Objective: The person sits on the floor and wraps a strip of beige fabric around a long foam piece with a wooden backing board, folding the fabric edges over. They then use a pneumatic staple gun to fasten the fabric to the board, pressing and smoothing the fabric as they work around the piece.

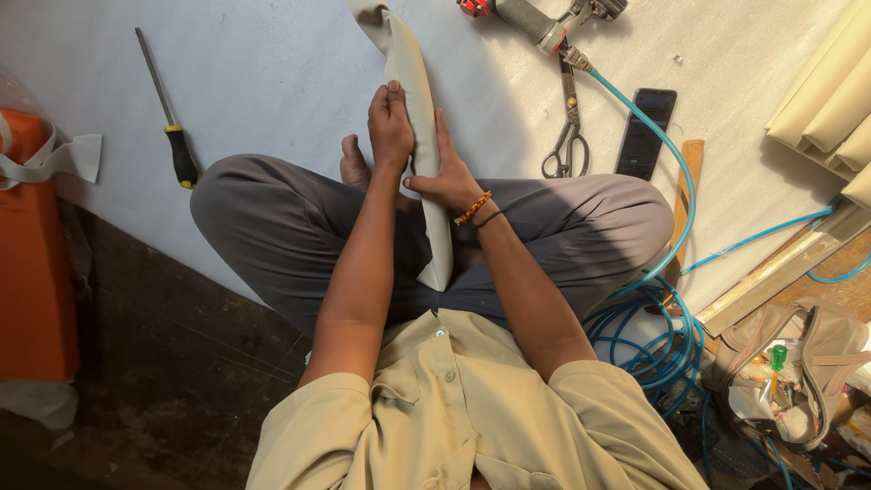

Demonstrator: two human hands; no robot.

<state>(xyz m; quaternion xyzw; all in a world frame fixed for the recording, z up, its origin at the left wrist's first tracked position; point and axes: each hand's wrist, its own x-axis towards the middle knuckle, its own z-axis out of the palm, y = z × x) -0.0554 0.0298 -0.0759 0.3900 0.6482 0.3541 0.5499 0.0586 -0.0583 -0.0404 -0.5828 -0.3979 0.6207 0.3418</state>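
We're pressing the long beige padded fabric strip [419, 109] across our lap, left hand [390, 122] and right hand [446, 177] clamped on its sides, smoothing comes next.

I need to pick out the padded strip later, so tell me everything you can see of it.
The padded strip is long, narrow and beige, seemingly fabric over stuffing, with a folded top end. It lies lengthwise from the white sheet down onto the person's crossed legs. The left hand presses its left edge; the right hand grips its right side.
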